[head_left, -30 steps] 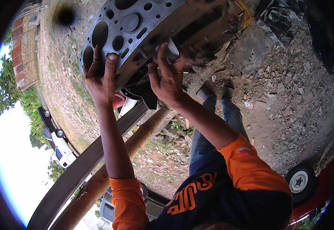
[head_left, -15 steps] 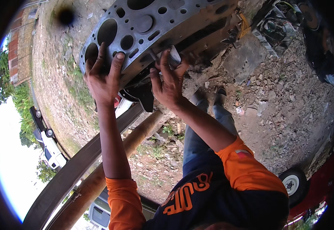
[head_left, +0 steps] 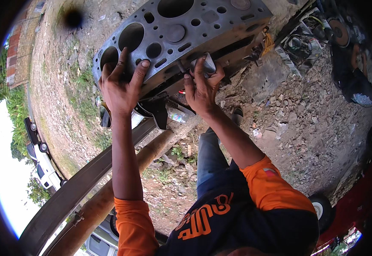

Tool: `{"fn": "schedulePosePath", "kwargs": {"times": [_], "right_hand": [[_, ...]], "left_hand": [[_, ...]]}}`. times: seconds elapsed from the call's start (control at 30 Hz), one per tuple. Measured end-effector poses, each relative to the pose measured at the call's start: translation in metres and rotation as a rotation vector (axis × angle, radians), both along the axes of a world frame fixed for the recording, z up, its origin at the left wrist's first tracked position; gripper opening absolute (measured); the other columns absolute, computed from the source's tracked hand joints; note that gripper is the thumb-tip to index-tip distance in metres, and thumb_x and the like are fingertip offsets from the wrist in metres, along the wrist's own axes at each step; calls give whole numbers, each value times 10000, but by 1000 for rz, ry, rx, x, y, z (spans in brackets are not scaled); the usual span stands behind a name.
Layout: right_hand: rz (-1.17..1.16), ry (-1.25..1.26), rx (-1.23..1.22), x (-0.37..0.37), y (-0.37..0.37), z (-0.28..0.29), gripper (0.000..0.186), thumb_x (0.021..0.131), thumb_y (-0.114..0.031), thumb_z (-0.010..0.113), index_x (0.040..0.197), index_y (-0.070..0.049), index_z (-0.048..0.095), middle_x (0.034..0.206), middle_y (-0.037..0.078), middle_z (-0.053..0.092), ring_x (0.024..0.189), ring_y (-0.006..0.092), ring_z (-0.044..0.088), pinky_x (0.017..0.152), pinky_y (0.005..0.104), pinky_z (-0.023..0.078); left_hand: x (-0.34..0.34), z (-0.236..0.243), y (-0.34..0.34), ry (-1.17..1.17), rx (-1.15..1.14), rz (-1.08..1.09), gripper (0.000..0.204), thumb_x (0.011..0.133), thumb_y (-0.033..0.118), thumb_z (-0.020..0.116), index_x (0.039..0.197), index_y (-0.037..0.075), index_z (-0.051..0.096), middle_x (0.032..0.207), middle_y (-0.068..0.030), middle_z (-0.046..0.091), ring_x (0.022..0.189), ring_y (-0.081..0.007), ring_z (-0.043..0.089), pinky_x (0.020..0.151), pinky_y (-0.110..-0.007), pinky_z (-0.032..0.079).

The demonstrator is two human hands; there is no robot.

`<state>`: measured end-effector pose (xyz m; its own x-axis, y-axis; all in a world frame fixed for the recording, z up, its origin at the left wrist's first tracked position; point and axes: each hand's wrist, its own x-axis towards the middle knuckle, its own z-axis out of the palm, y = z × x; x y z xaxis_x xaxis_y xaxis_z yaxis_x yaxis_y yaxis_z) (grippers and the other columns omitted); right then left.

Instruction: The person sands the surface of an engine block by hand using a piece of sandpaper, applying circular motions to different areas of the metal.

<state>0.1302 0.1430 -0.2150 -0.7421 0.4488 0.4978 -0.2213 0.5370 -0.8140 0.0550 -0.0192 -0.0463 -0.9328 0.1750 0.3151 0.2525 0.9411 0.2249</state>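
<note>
A grey metal engine block (head_left: 175, 33), with large round bores and small holes in its flat face, fills the upper middle. My left hand (head_left: 122, 91) lies against its near left end, fingers and thumb spread over the face beside two bores; it grips nothing loose. At the block's near side, my right hand (head_left: 204, 91) holds a small grey flat piece (head_left: 209, 64) between thumb and fingers; I cannot tell its exact kind. A short dark rod-like stud (head_left: 181, 66) sticks out of the side close to my right fingertips.
Below the block run a dark metal beam (head_left: 87, 170) and a rusty pipe (head_left: 145, 158). Rubble covers the ground (head_left: 284, 119). Metal parts (head_left: 307, 32) lie at upper right near another person (head_left: 357, 77). A white pickup (head_left: 47, 173) and a red vehicle (head_left: 361, 205) stand at the sides.
The block and both hands sit slightly further right and lower in view, as the view has shifted. My right hand keeps its hold on the grey piece; the left stays spread on the block.
</note>
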Motion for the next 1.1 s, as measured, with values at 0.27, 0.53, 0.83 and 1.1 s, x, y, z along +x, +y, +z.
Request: {"fn": "schedulePosePath", "kwargs": {"times": [0.27, 0.53, 0.83, 1.1], "right_hand": [[12, 14, 102, -1, 18, -3, 657, 919, -199, 705, 1551, -98, 557, 1385, 239, 396, 1094, 336, 430, 967, 468, 388], [-14, 76, 173, -7, 28, -19, 727, 903, -216, 726, 1597, -200, 511, 1340, 193, 420, 1077, 310, 417, 946, 456, 373], [-1, 51, 219, -1, 34, -20, 714, 884, -209, 744, 1570, -213, 545, 1344, 172, 413, 1069, 313, 408, 925, 453, 346], [-4, 103, 198, -15, 40, 10, 749, 875, -164, 750, 1586, -223, 525, 1345, 187, 400, 1077, 328, 414, 923, 447, 379]], "left_hand": [[1, -1, -2, 25, 3, -17, 757, 841, 651, 782, 1340, 82, 747, 974, -144, 702, 1005, -309, 673, 997, -451, 469], [-4, -1, 1, 24, 6, -10, 751, 827, 639, 808, 1322, 76, 757, 987, -140, 696, 974, -296, 675, 949, -431, 492], [-1, -3, -1, 39, 38, -17, 744, 822, 625, 820, 1325, 80, 755, 987, -151, 693, 939, -305, 683, 919, -443, 524], [-1, 1, 2, 9, 60, 4, 744, 815, 608, 835, 1324, 71, 754, 979, -164, 695, 916, -300, 690, 877, -425, 540]]}}
